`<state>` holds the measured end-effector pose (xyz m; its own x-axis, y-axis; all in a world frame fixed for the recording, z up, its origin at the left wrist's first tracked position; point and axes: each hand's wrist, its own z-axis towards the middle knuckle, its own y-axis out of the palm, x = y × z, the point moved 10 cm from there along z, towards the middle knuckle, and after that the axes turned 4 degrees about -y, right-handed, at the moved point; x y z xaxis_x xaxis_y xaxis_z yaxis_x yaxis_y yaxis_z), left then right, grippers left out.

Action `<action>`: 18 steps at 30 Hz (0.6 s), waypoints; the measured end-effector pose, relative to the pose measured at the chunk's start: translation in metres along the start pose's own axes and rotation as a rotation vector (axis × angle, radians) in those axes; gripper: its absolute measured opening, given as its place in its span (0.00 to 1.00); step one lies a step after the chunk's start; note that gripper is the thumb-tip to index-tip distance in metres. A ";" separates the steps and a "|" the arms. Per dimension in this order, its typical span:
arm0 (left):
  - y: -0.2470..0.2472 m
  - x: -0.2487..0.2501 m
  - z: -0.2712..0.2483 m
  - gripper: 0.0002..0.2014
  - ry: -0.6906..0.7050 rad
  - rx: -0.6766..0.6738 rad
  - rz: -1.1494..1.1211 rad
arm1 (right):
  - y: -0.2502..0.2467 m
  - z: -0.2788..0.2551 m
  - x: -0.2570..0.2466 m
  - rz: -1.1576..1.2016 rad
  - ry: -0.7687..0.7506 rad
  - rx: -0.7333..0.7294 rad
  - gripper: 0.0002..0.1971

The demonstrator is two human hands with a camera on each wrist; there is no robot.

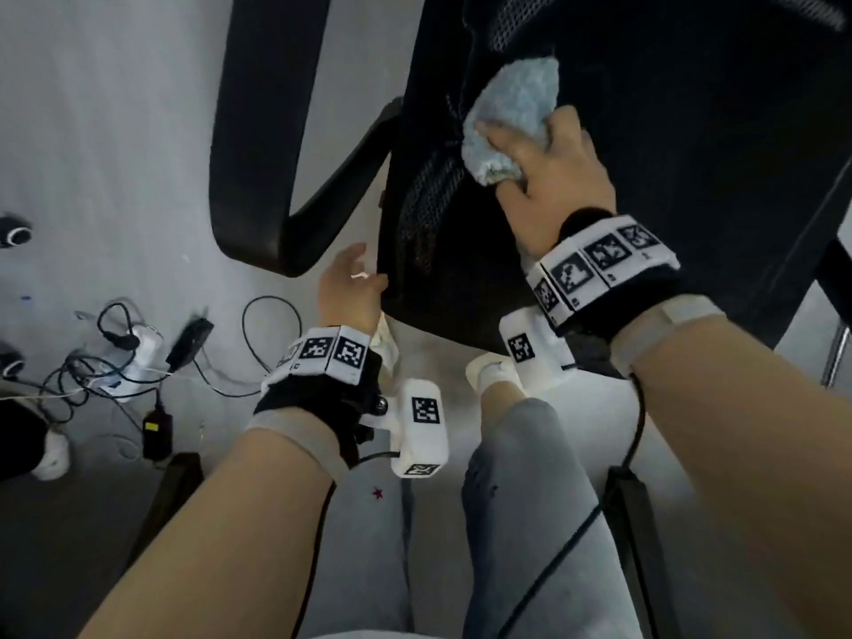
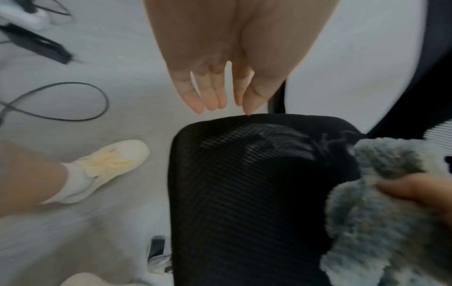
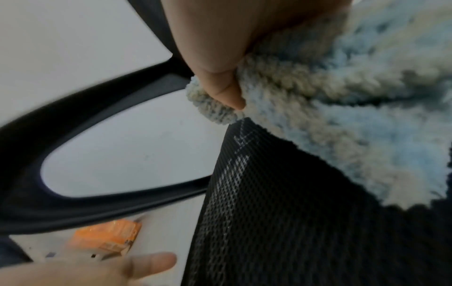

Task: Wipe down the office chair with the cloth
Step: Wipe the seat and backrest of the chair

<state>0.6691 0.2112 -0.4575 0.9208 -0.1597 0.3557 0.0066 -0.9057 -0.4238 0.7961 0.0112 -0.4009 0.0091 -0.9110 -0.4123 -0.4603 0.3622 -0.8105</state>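
Note:
The black office chair (image 1: 668,154) fills the upper right of the head view, its mesh seat (image 2: 244,193) seen close in both wrist views. My right hand (image 1: 544,163) grips a fluffy light-blue cloth (image 1: 511,108) and presses it on the mesh (image 3: 281,222) near the seat's left side. The cloth (image 3: 342,116) bunches under my thumb. My left hand (image 1: 352,283) hangs at the seat's front-left corner with straight, relaxed fingers (image 2: 212,96); its thumb tip touches the seat edge. It holds nothing.
The chair's black armrest loop (image 1: 258,131) curves left of the seat. Cables, adapters and a white power strip (image 1: 133,357) lie on the pale floor at left. My legs and white shoe (image 2: 107,166) stand under the seat front. An orange box (image 3: 110,238) lies on the floor.

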 end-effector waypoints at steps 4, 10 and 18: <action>0.012 -0.028 0.022 0.24 -0.032 -0.160 0.050 | 0.038 0.018 -0.013 -0.163 -0.027 0.007 0.24; 0.030 -0.019 0.026 0.27 0.013 -0.317 0.098 | 0.110 -0.043 -0.055 -0.338 -0.429 -0.182 0.24; 0.035 -0.028 0.029 0.27 -0.065 -0.406 0.188 | 0.022 0.039 -0.009 -0.238 -0.056 0.071 0.24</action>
<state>0.6554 0.1951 -0.5068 0.9143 -0.3225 0.2450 -0.3042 -0.9462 -0.1105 0.8202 0.0353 -0.4311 0.1597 -0.9607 -0.2270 -0.3754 0.1536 -0.9141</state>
